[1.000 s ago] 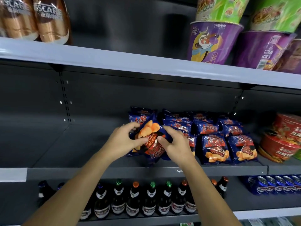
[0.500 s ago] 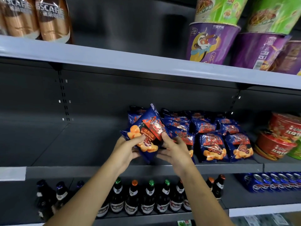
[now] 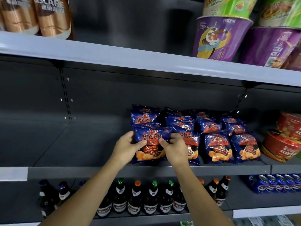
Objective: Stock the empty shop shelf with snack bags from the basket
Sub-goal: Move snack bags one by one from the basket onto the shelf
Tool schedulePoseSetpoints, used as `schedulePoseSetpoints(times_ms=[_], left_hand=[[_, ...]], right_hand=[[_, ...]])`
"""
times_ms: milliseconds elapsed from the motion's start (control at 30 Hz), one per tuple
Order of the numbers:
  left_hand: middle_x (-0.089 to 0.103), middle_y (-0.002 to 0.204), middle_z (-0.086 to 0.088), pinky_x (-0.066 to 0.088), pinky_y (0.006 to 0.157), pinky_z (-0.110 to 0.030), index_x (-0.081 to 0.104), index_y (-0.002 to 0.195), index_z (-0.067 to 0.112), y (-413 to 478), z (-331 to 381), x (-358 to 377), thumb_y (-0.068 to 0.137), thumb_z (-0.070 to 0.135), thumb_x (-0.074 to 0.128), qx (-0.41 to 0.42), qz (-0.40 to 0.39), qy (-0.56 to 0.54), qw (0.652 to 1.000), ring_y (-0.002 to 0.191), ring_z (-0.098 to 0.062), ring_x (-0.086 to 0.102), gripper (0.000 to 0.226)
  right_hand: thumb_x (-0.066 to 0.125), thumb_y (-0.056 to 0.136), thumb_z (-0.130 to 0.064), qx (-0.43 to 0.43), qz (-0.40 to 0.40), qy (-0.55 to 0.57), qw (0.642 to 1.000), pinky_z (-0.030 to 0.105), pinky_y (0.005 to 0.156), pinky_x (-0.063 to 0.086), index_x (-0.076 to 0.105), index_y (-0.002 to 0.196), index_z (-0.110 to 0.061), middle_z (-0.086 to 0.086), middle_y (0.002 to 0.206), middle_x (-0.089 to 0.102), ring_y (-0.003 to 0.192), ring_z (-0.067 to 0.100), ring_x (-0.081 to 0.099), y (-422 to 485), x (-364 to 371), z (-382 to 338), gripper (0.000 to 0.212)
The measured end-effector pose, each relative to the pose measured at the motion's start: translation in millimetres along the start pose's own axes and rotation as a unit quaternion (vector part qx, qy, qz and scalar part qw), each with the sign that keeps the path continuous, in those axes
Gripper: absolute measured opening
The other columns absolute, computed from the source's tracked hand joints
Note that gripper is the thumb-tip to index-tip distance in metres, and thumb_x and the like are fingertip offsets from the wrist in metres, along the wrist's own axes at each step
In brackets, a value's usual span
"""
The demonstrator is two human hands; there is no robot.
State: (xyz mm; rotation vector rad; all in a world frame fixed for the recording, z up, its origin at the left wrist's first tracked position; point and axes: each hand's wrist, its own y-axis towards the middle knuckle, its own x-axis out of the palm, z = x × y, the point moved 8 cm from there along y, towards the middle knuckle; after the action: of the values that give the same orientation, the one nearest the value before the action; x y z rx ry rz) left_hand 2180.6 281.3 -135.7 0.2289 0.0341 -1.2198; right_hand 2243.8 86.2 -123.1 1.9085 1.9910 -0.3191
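Observation:
A dark blue snack bag [image 3: 150, 141] with orange chips printed on it stands upright at the front of the grey middle shelf [image 3: 68, 144]. My left hand [image 3: 126, 148] grips its left edge, thumb across the front. My right hand [image 3: 175, 148] pinches its right edge. Right of it and behind it stand several more of the same blue snack bags [image 3: 218, 147], in rows toward the back. The basket is out of view.
The shelf's left half is bare. Red noodle bowls [image 3: 283, 144] sit at the right end. Purple and green noodle cups [image 3: 219, 38] and brown bottles [image 3: 52, 15] stand on the upper shelf. Beer bottles [image 3: 151, 198] and blue cans [image 3: 273, 183] fill the lower shelf.
The bag, held tilted and sideways a second ago, has been turned upright and set down at the front of the left row. Both hands stay on it.

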Motion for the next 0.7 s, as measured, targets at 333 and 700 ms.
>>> schedulePoseSetpoints(times_ms=[333,700], left_hand=[[0.072,0.100,0.014,0.057,0.090,-0.041,0.057,0.103,0.038,24.0,-35.1,1.8,0.086,0.031,0.075,-0.023,0.043,0.115,0.992,0.094,-0.006,0.069,0.026],[0.062,0.098,-0.002,0.057,0.085,-0.046,0.047,0.108,0.026,33.9,-34.7,-8.2,0.080,0.028,0.082,-0.024,0.084,0.132,0.987,0.091,-0.020,0.066,0.045]], right_hand=[[0.064,0.097,-0.033,-0.003,0.009,-0.084,0.996,0.036,0.088,0.053,0.057,0.122,-0.008,0.001,0.098,0.069,0.095,0.024,0.066,13.1,28.2,16.8,0.037],[0.066,0.096,-0.028,-0.020,0.047,0.000,0.999,0.045,0.102,0.052,0.052,0.138,-0.017,0.002,0.131,0.061,0.117,0.025,0.062,14.1,29.8,18.9,0.046]])
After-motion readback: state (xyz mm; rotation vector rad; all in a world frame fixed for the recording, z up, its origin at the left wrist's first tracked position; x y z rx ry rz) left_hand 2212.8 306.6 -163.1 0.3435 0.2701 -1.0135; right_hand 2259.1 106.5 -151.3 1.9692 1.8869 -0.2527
